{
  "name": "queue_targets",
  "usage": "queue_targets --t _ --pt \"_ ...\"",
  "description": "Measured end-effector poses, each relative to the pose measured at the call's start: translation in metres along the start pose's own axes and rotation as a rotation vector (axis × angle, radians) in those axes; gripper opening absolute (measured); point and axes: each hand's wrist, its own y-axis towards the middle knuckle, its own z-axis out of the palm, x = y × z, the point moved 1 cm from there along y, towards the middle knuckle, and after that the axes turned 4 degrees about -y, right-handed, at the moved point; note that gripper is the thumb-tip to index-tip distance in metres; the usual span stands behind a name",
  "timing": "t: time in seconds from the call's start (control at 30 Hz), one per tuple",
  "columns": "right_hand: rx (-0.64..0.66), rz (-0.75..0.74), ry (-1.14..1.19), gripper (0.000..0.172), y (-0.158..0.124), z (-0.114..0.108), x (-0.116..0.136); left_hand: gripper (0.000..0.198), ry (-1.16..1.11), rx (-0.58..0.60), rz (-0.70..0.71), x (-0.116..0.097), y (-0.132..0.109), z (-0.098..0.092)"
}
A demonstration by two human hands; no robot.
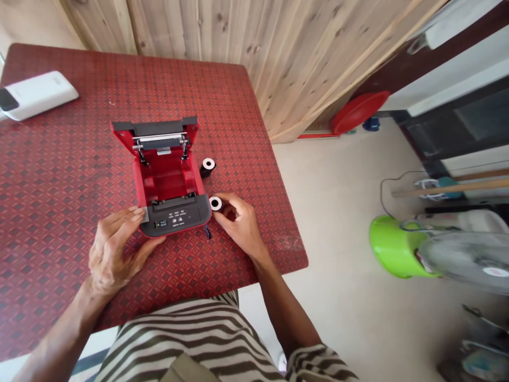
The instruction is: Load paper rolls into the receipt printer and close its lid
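A small red and black portable printer sits on the table with its lid raised, showing a bare red compartment. My left hand grips the printer's front left corner, fingers on the black panel and thumb at the front edge. Beside the printer's right side, my right hand pinches a small paper roll between thumb and fingers; its white end and dark core face up. A second, similar roll stands just behind it, dark on its outside.
The red patterned table has its right edge near my right forearm. A white device with a dark end lies at the far left. Wooden panelling rises behind the table. On the floor to the right stands a green tub.
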Motion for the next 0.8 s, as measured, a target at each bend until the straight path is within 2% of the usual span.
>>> queue_targets --t 0.13,0.27,0.33,0.4,0.47,0.53,0.57,0.67,0.73,0.8 --pt "0.063 -0.073 -0.071 0.029 0.004 -0.007 0.003 0.076 -0.032 0.005 -0.003 0.004 -0.003 -0.001" --pt "0.267 -0.043 -0.030 0.046 0.016 -0.035 -0.001 0.076 -0.081 0.027 -0.013 0.012 -0.008 0.000" --pt "0.315 -0.009 -0.013 0.040 0.031 -0.051 -0.002 0.076 -0.082 0.028 -0.041 0.015 -0.010 0.000" --pt "0.232 -0.025 -0.057 0.031 0.053 -0.058 -0.004 0.074 -0.078 0.025 -0.061 0.015 -0.011 0.000" --pt "0.128 -0.056 -0.117 0.035 0.077 -0.051 -0.006 0.066 -0.079 0.037 -0.084 0.013 -0.010 -0.001" --pt "0.126 -0.061 -0.145 0.046 0.097 -0.032 -0.010 0.057 -0.073 0.059 -0.109 0.011 -0.009 -0.001" --pt "0.143 -0.058 -0.148 0.046 0.104 -0.022 -0.013 0.056 -0.068 0.065 -0.112 0.011 -0.009 -0.001" --pt "0.156 -0.048 -0.118 0.032 0.112 -0.004 -0.018 0.061 -0.052 0.046 -0.081 0.008 -0.008 0.000" --pt "0.113 -0.049 -0.057 0.028 0.107 -0.012 -0.010 0.065 -0.044 0.045 -0.069 0.007 -0.006 0.000" --pt "0.086 -0.098 0.015 0.031 0.097 -0.033 0.011 0.072 -0.040 0.038 -0.038 0.006 -0.004 0.000"
